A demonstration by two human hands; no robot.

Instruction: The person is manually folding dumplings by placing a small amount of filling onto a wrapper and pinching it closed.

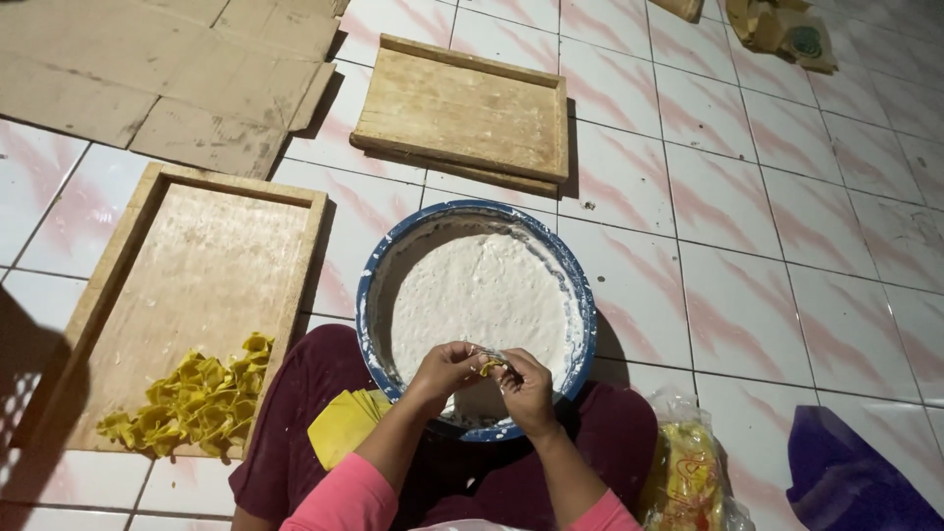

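Observation:
Over the near rim of a blue-edged round basin (pixel 373 270) filled with white filling paste, my left hand (pixel 444 369) and my right hand (pixel 522 386) meet. Both pinch a small yellow dumpling wrapper (pixel 489 367) between their fingertips, folding it. A short stack of flat yellow wrappers (pixel 341 425) rests on my left knee, on the maroon cloth. A pile of folded yellow dumplings (pixel 194 400) lies at the near corner of a wooden tray (pixel 187 258) to my left.
A second wooden tray (pixel 462 110) lies beyond the basin on the pink-and-white tiled floor. Flattened cardboard (pixel 167 69) covers the far left. A clear plastic bag with yellow contents (pixel 688 472) and a purple bag (pixel 851 477) lie at my right.

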